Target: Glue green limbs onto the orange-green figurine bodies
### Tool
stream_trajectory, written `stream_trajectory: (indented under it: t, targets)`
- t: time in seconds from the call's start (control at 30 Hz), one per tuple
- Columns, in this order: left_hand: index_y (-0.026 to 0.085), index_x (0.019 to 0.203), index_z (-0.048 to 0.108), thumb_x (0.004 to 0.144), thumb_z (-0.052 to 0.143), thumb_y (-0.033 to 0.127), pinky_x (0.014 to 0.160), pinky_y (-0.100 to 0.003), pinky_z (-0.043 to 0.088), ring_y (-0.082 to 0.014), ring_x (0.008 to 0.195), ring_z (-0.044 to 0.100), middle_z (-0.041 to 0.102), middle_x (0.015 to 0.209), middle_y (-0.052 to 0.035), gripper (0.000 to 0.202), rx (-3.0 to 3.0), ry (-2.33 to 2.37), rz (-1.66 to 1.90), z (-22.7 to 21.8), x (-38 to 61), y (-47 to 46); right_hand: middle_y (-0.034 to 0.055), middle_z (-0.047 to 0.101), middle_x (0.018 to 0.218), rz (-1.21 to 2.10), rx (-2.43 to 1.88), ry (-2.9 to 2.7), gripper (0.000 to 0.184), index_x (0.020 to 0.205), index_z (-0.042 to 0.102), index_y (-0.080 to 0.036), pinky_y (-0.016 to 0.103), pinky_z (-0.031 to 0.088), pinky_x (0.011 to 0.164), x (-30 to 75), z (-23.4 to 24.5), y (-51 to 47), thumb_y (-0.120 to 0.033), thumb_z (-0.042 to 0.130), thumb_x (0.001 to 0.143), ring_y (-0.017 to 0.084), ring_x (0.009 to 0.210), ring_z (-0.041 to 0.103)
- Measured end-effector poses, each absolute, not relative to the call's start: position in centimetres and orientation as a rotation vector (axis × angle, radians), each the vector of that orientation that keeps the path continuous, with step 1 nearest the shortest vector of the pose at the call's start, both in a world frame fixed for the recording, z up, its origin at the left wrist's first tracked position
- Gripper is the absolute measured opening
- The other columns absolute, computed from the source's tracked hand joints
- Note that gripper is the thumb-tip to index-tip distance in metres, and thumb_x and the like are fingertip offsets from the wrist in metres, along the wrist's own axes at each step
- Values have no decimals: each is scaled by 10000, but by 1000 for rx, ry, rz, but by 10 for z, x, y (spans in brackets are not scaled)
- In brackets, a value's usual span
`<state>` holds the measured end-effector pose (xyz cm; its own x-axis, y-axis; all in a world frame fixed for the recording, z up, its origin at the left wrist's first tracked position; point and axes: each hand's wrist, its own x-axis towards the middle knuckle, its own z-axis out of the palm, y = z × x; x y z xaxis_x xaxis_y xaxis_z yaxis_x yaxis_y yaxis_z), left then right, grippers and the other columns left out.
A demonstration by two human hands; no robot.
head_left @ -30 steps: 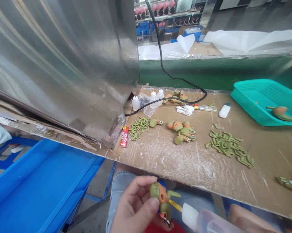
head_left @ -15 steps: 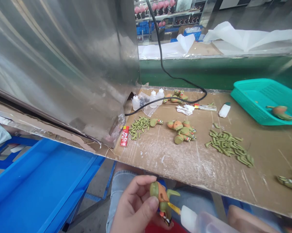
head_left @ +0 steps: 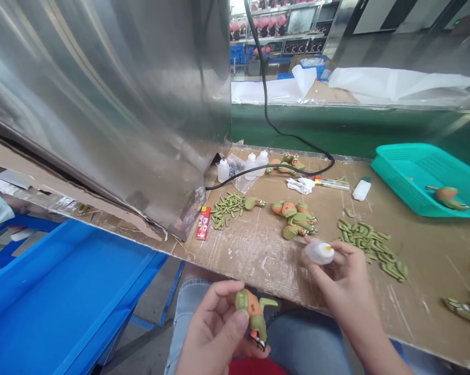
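My left hand (head_left: 215,333) pinches a small green and orange toy figure (head_left: 252,317) below the front edge of the cardboard-covered table (head_left: 258,245). My right hand (head_left: 342,281) is raised over the table edge, closed round a small white glue bottle (head_left: 319,252) with a yellow tip that points toward me. A cluster of similar figures (head_left: 295,219) lies just beyond the bottle. A pile of green limb parts (head_left: 370,247) lies to the right of my right hand.
A second pile of green parts (head_left: 227,205) and a red packet (head_left: 203,223) lie near the steel panel (head_left: 102,94). Small glue bottles (head_left: 254,164) and a black cable (head_left: 297,140) are at the back. A teal basket (head_left: 426,177) holds one figure. A blue crate (head_left: 63,291) stands at the left.
My right hand has lifted the glue bottle away from the figure, up to the table edge. My left hand holds the figure in nearly the same place.
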<state>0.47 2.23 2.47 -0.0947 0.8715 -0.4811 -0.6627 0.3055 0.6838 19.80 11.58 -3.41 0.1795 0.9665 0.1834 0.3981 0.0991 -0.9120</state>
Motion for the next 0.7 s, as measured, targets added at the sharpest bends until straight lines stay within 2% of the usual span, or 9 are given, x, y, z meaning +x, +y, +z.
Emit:
stream_trajectory:
  t: [0.1, 0.17, 0.27, 0.33, 0.4, 0.47, 0.6, 0.7]
  targets:
    - [220, 841, 698, 605, 813, 289, 460, -287, 597, -136, 516, 651, 713, 679, 19, 272, 227, 1076, 1344, 24, -2, 23, 126, 618, 1087, 701, -1420, -1353, 465, 1041, 401, -219, 468, 468, 852, 200, -37, 115, -376, 680, 703, 287, 1009, 595]
    - [211, 840, 696, 598, 817, 279, 451, -299, 597, -139, 511, 645, 710, 679, 16, 278, 202, 1110, 1378, 23, -7, 24, 144, 577, 1101, 478, -1517, -1290, 477, 1054, 455, -201, 461, 470, 825, 201, -22, 103, -357, 719, 688, 303, 1004, 574]
    - [194, 851, 687, 607, 813, 259, 441, -293, 588, -140, 503, 637, 710, 680, 2, 282, 184, 1136, 1421, 22, -12, 26, 103, 569, 969, 144, -1566, -1396, 267, 987, 519, -196, 406, 472, 806, 187, 6, 91, -285, 661, 779, 256, 920, 574]
    - [189, 856, 682, 615, 809, 250, 443, -289, 585, -138, 505, 633, 713, 677, -4, 278, 186, 1132, 1445, 22, -13, 26, 73, 592, 921, 198, -1399, -1777, 108, 980, 526, -199, 360, 466, 821, 165, 16, 98, -223, 533, 875, 208, 884, 581]
    - [189, 855, 683, 613, 811, 247, 444, -292, 587, -138, 508, 632, 713, 670, -2, 279, 185, 1131, 1460, 23, -14, 26, 47, 617, 908, 283, -1162, -2217, 130, 1008, 544, -202, 290, 472, 778, 135, 15, 118, -176, 465, 908, 168, 860, 578]
    - [189, 849, 688, 598, 821, 245, 440, -295, 590, -140, 505, 634, 711, 662, 0, 290, 181, 1139, 1469, 26, -15, 24, 37, 625, 934, 310, -1142, -2376, 155, 995, 580, -197, 262, 473, 794, 104, 8, 142, -149, 459, 912, 153, 886, 577]
    - [182, 822, 698, 574, 834, 242, 437, -305, 595, -141, 490, 633, 707, 641, 2, 289, 155, 1159, 1506, 29, -22, 20, 42, 619, 918, 236, -1308, -2576, 98, 942, 610, -141, 355, 494, 783, 56, -2, 175, -187, 540, 890, 182, 892, 587]
    - [184, 824, 704, 584, 827, 226, 436, -296, 592, -139, 492, 631, 717, 664, -6, 273, 140, 1153, 1532, 28, -28, 19, 36, 627, 916, 194, -1419, -2676, 96, 884, 610, -125, 367, 506, 766, 41, 3, 180, -211, 567, 885, 173, 869, 605]
